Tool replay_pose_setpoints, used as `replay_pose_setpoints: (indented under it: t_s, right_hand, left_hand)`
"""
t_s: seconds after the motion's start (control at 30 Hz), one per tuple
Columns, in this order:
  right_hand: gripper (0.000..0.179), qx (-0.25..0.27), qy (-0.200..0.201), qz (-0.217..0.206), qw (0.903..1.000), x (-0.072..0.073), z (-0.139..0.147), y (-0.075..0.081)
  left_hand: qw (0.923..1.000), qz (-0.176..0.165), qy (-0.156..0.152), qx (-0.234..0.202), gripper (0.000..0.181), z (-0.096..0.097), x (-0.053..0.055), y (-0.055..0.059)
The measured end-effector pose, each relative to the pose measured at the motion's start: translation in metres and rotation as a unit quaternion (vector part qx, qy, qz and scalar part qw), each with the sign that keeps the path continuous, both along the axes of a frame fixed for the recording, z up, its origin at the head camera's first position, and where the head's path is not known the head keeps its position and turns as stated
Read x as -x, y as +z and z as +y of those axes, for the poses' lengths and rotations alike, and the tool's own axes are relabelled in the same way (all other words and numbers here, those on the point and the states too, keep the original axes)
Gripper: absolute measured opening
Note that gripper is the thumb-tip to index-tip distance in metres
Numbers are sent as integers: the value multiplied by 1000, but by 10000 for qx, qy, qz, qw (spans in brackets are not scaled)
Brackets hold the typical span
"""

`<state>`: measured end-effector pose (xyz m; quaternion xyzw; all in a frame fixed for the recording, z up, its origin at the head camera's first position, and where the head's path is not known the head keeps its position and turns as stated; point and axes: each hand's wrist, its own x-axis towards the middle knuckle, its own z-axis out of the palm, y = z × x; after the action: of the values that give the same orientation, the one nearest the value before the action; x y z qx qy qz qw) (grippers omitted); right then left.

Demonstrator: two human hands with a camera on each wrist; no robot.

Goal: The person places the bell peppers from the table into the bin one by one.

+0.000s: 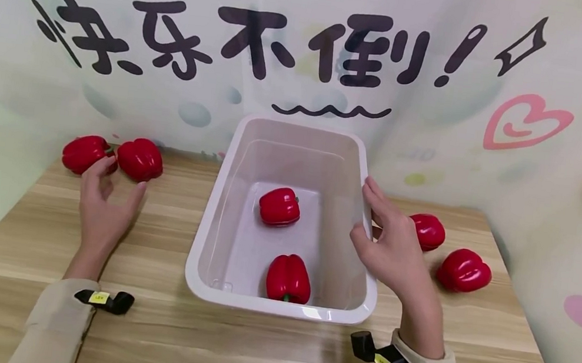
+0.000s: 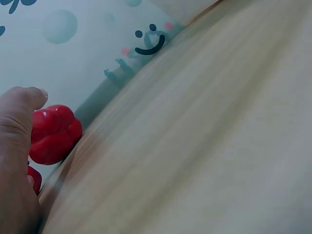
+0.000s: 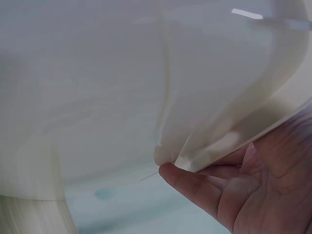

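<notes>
My left hand (image 1: 104,209) is at the back left of the table, thumb and fingers spread apart. Its fingertips are close to a red bell pepper (image 1: 85,154); whether they touch it I cannot tell. A second red bell pepper (image 1: 140,159) lies beyond the thumb, and it also shows in the left wrist view as a red bell pepper (image 2: 56,134). With my right hand (image 1: 394,239) I grip the right rim of a white plastic bin (image 1: 214,203). Fingers (image 3: 195,187) curl under that rim in the right wrist view. Two red bell peppers (image 1: 280,207) lie inside the bin.
Right of the bin, partly behind my right hand, is one red bell pepper (image 1: 428,231), with another red bell pepper (image 1: 465,271) nearer me. The wooden table (image 1: 225,352) ends at a printed cloth backdrop (image 1: 433,143) behind the bin.
</notes>
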<state>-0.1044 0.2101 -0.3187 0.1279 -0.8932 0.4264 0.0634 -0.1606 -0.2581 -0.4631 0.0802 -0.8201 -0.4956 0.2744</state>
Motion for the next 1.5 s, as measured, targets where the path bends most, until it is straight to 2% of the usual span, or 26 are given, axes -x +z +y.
replay_pose_setpoints:
  t_s: [0.4,0.63,0.87,1.13,1.5]
  right_hand:
    - [63,91,56,18,9999,3,-2,2]
    - [64,103,54,49,9999,2,-4,0]
    - [63,162,87,15,9998,1,-7,2]
    - [64,112,46,-73,9999,0,-5,3]
    - [65,77,-20,-55,10000,0,-1,-1]
  left_hand:
    - [9994,-144,-184,246,79,-14,23,3]
    - [9984,-479,-241,186,81,-22,32,6]
    - [9972,-569,-350,322,84,-28,40,3]
    - [9956,-457,-477,667,84,-24,49,0]
    - [9907,-693,-601,1008,91,-19,60,0]
